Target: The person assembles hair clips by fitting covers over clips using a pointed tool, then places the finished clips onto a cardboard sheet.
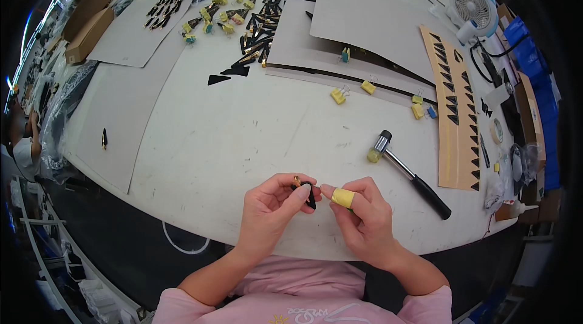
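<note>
My left hand (269, 205) pinches a small black triangular piece (311, 197) with gold-coloured metal at its upper end (296, 182), held above the table's near edge. My right hand (367, 218) is just to the right, its index fingertip close to or touching the black piece. A yellow band (343, 197) wraps that index finger. The other right fingers are curled, and a speck of green shows between them; what it belongs to is hidden. Beyond my right hand, a hammer (415, 179) with a black handle and a yellowish face lies on the table.
A pile of black-and-gold pieces (261, 29) lies at the back, beside yellow binder clips (228, 14). Grey boards (370, 20) cover the back right. A tan strip (448, 142) carries rows of black triangles. One finished-looking piece (104, 139) lies left; a fan (473, 3) stands back right.
</note>
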A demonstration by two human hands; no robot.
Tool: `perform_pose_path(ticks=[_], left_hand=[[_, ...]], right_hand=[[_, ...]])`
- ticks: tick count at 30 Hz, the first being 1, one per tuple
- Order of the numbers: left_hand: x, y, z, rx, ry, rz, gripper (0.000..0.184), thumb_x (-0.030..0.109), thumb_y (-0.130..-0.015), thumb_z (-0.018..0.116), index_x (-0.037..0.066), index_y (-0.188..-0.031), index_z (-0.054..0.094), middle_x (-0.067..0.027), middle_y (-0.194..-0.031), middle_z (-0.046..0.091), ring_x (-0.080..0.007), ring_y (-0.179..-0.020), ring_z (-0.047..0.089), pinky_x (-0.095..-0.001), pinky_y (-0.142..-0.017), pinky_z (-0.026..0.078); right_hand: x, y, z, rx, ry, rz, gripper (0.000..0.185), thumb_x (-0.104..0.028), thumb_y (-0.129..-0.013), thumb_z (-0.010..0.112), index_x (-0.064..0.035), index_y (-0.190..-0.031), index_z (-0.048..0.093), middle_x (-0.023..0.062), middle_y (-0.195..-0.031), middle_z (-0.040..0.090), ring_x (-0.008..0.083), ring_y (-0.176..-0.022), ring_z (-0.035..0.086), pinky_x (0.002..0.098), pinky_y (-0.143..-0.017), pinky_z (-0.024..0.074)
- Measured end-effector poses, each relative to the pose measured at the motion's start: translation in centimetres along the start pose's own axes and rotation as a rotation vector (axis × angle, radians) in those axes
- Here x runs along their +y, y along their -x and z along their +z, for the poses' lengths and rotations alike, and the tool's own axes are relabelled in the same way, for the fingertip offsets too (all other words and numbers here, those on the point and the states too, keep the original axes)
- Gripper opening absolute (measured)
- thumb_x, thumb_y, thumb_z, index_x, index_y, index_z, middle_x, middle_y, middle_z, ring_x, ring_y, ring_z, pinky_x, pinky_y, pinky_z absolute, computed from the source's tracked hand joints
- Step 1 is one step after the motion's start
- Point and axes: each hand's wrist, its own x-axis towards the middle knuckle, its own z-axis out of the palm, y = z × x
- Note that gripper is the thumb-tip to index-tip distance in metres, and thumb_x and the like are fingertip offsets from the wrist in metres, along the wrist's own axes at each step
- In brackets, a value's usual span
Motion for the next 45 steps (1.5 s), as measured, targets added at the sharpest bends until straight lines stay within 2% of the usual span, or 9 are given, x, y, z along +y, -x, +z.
perform_pose_path(ticks=[3, 6, 12, 14, 18, 20, 23, 29, 45], left_hand=[[-0.08, -0.02, 0.1, 0.023, -0.016, 0.017, 0.017, 0.004, -0.096, 0.058, -0.005, -0.111, 0.063, -0.0098, -0.095, 0.068, -0.0131, -0.088, 0.065, -0.0256, -0.074, 0.055], [-0.04, -0.01, -0.07, 0.009, -0.03, 0.018, 0.017, 0.004, -0.096, 0.058, -0.004, -0.111, 0.063, -0.0092, -0.095, 0.068, -0.0127, -0.088, 0.065, -0.0252, -0.074, 0.055], [-0.09, -0.09, -0.13, -0.017, -0.032, 0.02, 0.017, 0.004, -0.096, 0.058, -0.004, -0.111, 0.063, -0.0088, -0.095, 0.068, -0.0124, -0.088, 0.064, -0.0249, -0.074, 0.054], [0.0, -0.09, -0.08, -0.04, -0.025, 0.023, 0.017, 0.004, -0.096, 0.058, -0.003, -0.111, 0.063, -0.0086, -0.096, 0.067, -0.0123, -0.088, 0.064, -0.0249, -0.073, 0.053], [-0.14, -0.05, -0.18, -0.05, -0.017, 0.017, 0.017, 0.004, -0.096, 0.058, -0.003, -0.111, 0.063, -0.0084, -0.097, 0.067, -0.012, -0.089, 0.063, -0.0249, -0.073, 0.053], [-0.21, 0.0, -0.14, -0.042, -0.012, 0.016, 0.016, 0.003, -0.096, 0.058, -0.003, -0.11, 0.063, -0.0082, -0.097, 0.067, -0.0119, -0.089, 0.063, -0.0247, -0.073, 0.053], [-0.35, 0.06, -0.1, -0.04, -0.029, 0.039, 0.016, 0.003, -0.096, 0.058, -0.003, -0.109, 0.063, -0.0081, -0.097, 0.067, -0.0118, -0.089, 0.063, -0.0245, -0.073, 0.053], [-0.28, 0.02, -0.19, -0.036, -0.019, 0.032, 0.016, 0.004, -0.096, 0.059, -0.003, -0.11, 0.064, -0.0082, -0.098, 0.068, -0.0117, -0.089, 0.063, -0.0247, -0.073, 0.053], [-0.6, 0.08, -0.17, -0.042, -0.057, 0.046, 0.018, 0.005, -0.096, 0.059, -0.003, -0.112, 0.064, -0.0079, -0.097, 0.068, -0.0111, -0.089, 0.064, -0.024, -0.073, 0.054]], right_hand=[[0.05, 0.02, -0.21, -0.021, 0.073, 0.0, 0.04, 0.006, -0.085, 0.063, -0.0134, -0.119, 0.069, 0.0041, -0.085, 0.051, 0.011, -0.052, 0.045, 0.0251, -0.047, 0.0373], [0.49, 0.03, -0.25, -0.011, -0.067, 0.014, 0.04, 0.006, -0.086, 0.063, -0.0132, -0.12, 0.07, 0.0038, -0.083, 0.05, 0.0092, -0.054, 0.045, 0.0233, -0.048, 0.0356], [0.7, -0.32, -0.67, -0.112, -0.172, 0.14, 0.034, 0.003, -0.092, 0.057, -0.009, -0.121, 0.069, 0.002, -0.077, 0.05, 0.0083, -0.063, 0.045, 0.0235, -0.054, 0.0362], [0.26, -0.34, -0.5, -0.105, -0.343, 0.292, 0.032, 0.002, -0.093, 0.055, -0.0071, -0.12, 0.068, 0.0026, -0.077, 0.052, 0.0092, -0.062, 0.047, 0.0244, -0.056, 0.0377], [-0.05, -0.31, -0.5, -0.072, -0.328, 0.261, 0.03, 0.002, -0.092, 0.057, -0.0072, -0.118, 0.069, 0.0042, -0.078, 0.053, 0.0104, -0.061, 0.048, 0.0243, -0.055, 0.0383], [-0.1, -0.28, -0.84, -0.077, -0.103, 0.107, 0.029, 0.003, -0.09, 0.06, -0.0071, -0.115, 0.07, 0.0053, -0.079, 0.053, 0.0113, -0.061, 0.049, 0.0244, -0.053, 0.0391], [0.17, 0.16, -0.25, 0.005, -0.002, -0.005, 0.029, 0.004, -0.088, 0.062, -0.0073, -0.114, 0.071, 0.0048, -0.081, 0.053, 0.0112, -0.06, 0.048, 0.0246, -0.052, 0.0386], [0.59, -0.31, -0.85, 0.003, -0.155, 0.051, 0.033, 0.005, -0.087, 0.063, -0.0087, -0.117, 0.07, 0.0043, -0.082, 0.051, 0.0111, -0.059, 0.045, 0.0241, -0.052, 0.0363], [0.6, 0.33, -0.14, 0.019, -0.068, 0.027, 0.039, 0.006, -0.085, 0.065, -0.0123, -0.118, 0.07, 0.002, -0.086, 0.05, 0.0082, -0.06, 0.045, 0.023, -0.05, 0.037]])
